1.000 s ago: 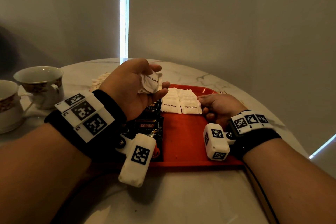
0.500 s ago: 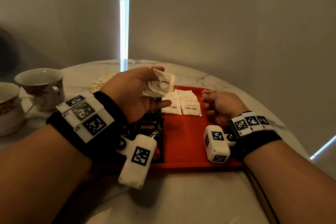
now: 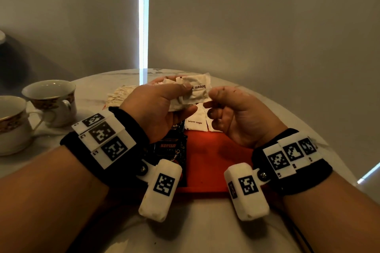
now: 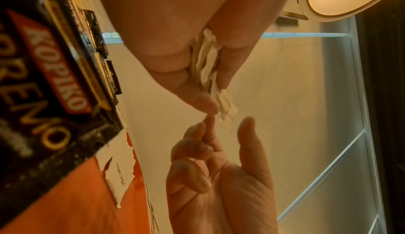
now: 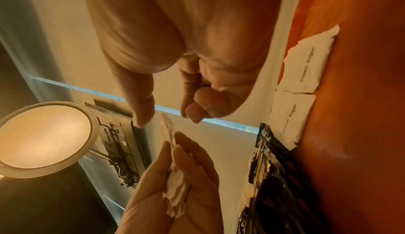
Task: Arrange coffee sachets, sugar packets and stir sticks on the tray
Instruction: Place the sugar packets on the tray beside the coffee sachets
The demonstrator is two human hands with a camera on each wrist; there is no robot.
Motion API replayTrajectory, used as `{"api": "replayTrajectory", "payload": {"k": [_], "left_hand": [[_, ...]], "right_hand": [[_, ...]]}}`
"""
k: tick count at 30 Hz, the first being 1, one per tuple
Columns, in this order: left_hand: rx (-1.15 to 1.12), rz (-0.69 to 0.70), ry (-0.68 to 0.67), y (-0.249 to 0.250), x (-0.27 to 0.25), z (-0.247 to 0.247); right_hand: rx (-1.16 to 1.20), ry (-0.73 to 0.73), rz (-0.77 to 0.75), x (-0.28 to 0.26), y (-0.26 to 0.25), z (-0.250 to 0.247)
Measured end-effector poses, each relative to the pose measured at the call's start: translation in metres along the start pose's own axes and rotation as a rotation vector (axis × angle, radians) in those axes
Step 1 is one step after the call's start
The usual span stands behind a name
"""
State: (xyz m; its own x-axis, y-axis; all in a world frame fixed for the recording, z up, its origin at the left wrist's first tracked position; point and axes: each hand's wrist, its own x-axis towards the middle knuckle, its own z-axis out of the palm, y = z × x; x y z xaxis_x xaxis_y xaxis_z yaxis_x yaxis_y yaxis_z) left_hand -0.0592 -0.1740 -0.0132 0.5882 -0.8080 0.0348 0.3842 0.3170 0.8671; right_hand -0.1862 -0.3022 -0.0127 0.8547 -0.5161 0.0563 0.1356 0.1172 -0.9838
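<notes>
My left hand point(image 3: 184, 96) grips a crumpled bunch of white brown-sugar packets point(image 3: 195, 92) above the far part of the red tray point(image 3: 213, 160). My right hand point(image 3: 209, 99) is raised beside it, with thumb and forefinger spread on either side of the front packet's edge point(image 4: 228, 121) and a gap still showing. The other right fingers are curled. More sugar packets point(image 3: 195, 121) lie flat in rows at the tray's far end point(image 5: 306, 64). Black Kopiko coffee sachets point(image 3: 168, 146) lie on the tray's left side, partly hidden by my left wrist.
Two gold-patterned teacups point(image 3: 53, 100) point(image 3: 10, 123) stand on the round marble table at the left. A pale pile of paper-wrapped items point(image 3: 121, 94) lies on the table behind my left hand. A grey wall stands close behind the table.
My left hand has lifted the bunch of packets higher and to the right. My right hand has left the packets laid on the tray and risen to meet the bunch.
</notes>
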Motion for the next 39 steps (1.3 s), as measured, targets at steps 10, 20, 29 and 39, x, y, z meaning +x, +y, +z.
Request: {"api": "replayTrajectory", "payload": {"k": [10,20,29,39], "left_hand": [[-0.013,0.009,0.017,-0.004,0.003,-0.001],[-0.023,-0.090,-0.026,0.000,0.003,-0.003],[0.076,-0.082,-0.009,0.001,-0.001,-0.001],[0.183,-0.052,-0.061,-0.004,-0.006,0.004]], "right_hand": [[-0.018,0.031,-0.003,-0.006,0.000,0.011],[0.011,0.135,-0.025,-0.004,0.002,0.011],[0.299,0.154,-0.087,-0.004,-0.002,0.015],[0.168,0.155,-0.091,-0.009,0.002,0.020]]}}
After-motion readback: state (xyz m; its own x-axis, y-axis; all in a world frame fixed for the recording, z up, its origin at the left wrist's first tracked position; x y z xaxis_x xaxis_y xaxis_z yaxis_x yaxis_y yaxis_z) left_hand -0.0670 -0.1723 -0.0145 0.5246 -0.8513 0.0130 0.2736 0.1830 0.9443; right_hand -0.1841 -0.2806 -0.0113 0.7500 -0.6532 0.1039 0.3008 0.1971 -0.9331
